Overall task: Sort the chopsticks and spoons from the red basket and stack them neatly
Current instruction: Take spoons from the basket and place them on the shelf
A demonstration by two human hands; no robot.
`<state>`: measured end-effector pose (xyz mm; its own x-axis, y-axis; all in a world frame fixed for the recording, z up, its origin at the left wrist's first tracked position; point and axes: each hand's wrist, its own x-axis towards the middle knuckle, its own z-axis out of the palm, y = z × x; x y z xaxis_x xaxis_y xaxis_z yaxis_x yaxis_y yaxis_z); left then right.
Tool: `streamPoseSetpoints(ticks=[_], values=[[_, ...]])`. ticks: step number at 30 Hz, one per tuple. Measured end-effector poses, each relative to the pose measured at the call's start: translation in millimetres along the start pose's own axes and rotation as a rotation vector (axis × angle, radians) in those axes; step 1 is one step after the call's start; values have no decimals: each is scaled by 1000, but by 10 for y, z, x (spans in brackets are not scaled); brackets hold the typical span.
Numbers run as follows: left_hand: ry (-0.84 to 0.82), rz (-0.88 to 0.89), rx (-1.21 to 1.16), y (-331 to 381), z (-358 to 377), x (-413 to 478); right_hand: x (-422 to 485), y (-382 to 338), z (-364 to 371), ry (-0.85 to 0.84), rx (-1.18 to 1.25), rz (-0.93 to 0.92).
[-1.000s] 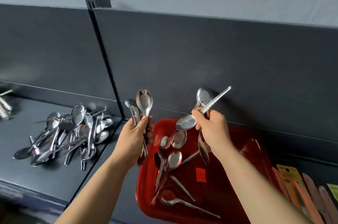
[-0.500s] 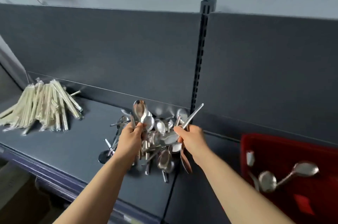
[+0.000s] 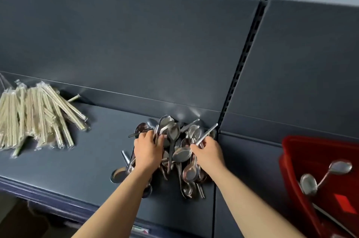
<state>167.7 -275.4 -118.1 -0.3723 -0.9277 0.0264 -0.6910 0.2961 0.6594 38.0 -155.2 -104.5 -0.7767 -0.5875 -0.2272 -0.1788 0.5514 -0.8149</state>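
A heap of steel spoons (image 3: 175, 152) lies on the dark shelf (image 3: 93, 152), near the upright slotted post. My left hand (image 3: 147, 150) grips a few spoons low over the left side of the heap. At the heap's right side my right hand (image 3: 208, 151) holds several spoons, one handle pointing up to the right. A bundle of wrapped chopsticks (image 3: 37, 115) lies at the shelf's far left. The red basket (image 3: 287, 162) stands at the right edge with two spoons (image 3: 322, 175) in view inside it.
A dark back panel rises behind the shelf, split by the slotted post (image 3: 240, 66). The shelf's front edge (image 3: 48, 200) runs along the lower left. Bare shelf surface lies between the chopsticks and the spoon heap, and between the heap and the basket.
Both hands carried their spoons from above the red basket leftward to the spoon heap and lowered onto it. The view swung left, so the basket now sits at the right edge.
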Motion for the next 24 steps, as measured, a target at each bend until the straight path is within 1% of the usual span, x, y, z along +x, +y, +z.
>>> streamPoseSetpoints(ticks=[4, 8, 12, 16, 20, 24], values=[[-1, 6, 3, -36, 0, 37, -43, 48, -67, 67, -59, -91], [0, -5, -76, -22, -27, -43, -134, 92, -113, 129, -7, -93], [1, 52, -47, -2, -64, -118, -204, 179, -102, 151, 61, -157], [13, 127, -19, 46, -94, -178, -234, 239, -138, 230, 106, -202], [16, 206, -131, 178, -106, -270, -274, 265, -317, 294, 172, -224], [-14, 284, -298, 483, -52, -456, -367, 373, -769, 311, 205, -222]])
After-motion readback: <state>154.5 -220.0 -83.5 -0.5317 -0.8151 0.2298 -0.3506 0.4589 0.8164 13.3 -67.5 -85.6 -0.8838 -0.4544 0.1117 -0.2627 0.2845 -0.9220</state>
